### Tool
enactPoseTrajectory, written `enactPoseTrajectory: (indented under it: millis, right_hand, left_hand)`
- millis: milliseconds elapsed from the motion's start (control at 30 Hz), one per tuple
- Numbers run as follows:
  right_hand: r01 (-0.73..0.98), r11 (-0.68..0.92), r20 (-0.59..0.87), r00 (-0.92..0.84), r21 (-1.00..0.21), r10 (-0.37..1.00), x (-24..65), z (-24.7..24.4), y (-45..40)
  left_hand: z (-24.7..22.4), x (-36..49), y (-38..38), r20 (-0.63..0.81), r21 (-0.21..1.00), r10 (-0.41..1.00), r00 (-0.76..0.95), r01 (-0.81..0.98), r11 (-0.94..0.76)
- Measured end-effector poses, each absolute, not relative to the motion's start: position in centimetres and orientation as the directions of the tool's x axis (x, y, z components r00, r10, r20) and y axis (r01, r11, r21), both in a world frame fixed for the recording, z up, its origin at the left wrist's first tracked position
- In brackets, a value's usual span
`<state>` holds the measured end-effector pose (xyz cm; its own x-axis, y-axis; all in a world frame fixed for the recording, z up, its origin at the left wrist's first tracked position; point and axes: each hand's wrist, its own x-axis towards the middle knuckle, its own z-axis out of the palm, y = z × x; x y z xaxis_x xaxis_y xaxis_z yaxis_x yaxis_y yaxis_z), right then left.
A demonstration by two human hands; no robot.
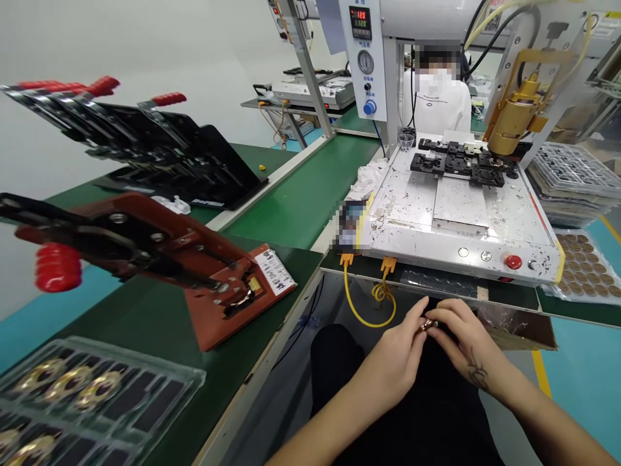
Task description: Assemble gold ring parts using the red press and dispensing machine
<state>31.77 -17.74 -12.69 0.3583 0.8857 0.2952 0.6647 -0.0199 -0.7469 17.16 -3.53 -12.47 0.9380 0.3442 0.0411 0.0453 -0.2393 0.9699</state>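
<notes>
My left hand and my right hand meet above my lap, in front of the white machine. Between their fingertips they pinch a small shiny gold-coloured metal part, mostly covered by the fingers. Beyond them, the machine's white base carries black fixture blocks under a brass-coloured head. To the left on the green bench stands a brown toggle press with a red handle. At the lower left, a clear tray holds several gold ring-shaped parts.
Black clamps with red handles stand at the back left. Stacked trays and a sheet of round brown discs lie on the right. A yellow cable hangs below the machine. A person in white sits beyond.
</notes>
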Motion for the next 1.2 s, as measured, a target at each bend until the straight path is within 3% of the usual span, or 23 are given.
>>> enactPoseTrajectory:
  millis: [100,200,300,433,567,667,800,933,1033,1100,1167,1200]
  right_hand:
    - [0.634,0.022,0.302,0.337,-0.773,0.892,32.1,-12.3,-17.2]
    - [0.344,-0.067,0.13,0.52,-0.937,0.844,32.0,-12.3,-16.6]
    - [0.041,-0.059,-0.025,0.572,-0.997,0.82,31.5,-12.5,-16.1]
    - [-0.07,-0.023,-0.057,0.546,-0.997,0.836,30.8,-12.9,-15.6]
    - [0.01,-0.034,-0.023,0.527,-0.999,0.849,30.7,-12.9,-15.6]
    - [0.255,0.004,0.127,0.467,-0.967,0.875,31.5,-12.4,-15.6]
    - [0.594,0.179,0.321,0.142,-0.784,0.936,32.8,-11.5,-15.1]
    - [0.697,0.282,0.413,0.022,-0.659,0.911,33.3,-11.3,-13.7]
    - [0.722,0.28,0.447,0.045,-0.633,0.894,33.5,-11.3,-12.2]
    - [0.728,0.283,0.474,0.066,-0.625,0.878,33.6,-11.0,-11.1]
    - [0.723,0.303,0.507,0.076,-0.621,0.859,33.5,-10.3,-10.3]
    - [0.718,0.314,0.521,0.079,-0.621,0.85,33.3,-10.0,-10.0]
  left_hand:
    - [-11.7,17.1,-2.4,0.08,0.957,0.356,0.931,0.028,-0.289]
    - [-11.0,17.2,-2.0,0.011,0.998,0.45,0.893,0.018,-0.061]
    - [-10.8,17.3,-2.4,-0.091,0.991,0.487,0.868,0.033,0.126]
    - [-10.7,17.1,-3.0,-0.125,0.985,0.5,0.857,0.049,0.163]
    - [-10.2,16.8,-2.7,-0.087,0.995,0.536,0.84,0.05,0.083]
    - [-10.0,16.7,-2.2,-0.08,0.997,0.541,0.837,0.065,0.047]
    - [-10.2,16.3,-2.1,-0.067,0.998,0.564,0.823,0.065,0.024]
    - [-8.4,14.8,-0.9,0.025,0.987,0.539,0.842,0.065,-0.147]
    - [-4.8,12.2,2.4,0.213,0.916,0.645,0.734,0.08,-0.393]
    - [-1.9,9.7,5.7,0.474,0.789,0.732,0.49,0.134,-0.6]
    - [0.6,7.3,9.5,0.733,0.581,0.616,0.289,0.206,-0.788]
    - [1.4,6.2,11.3,0.81,0.471,0.522,0.266,0.233,-0.851]
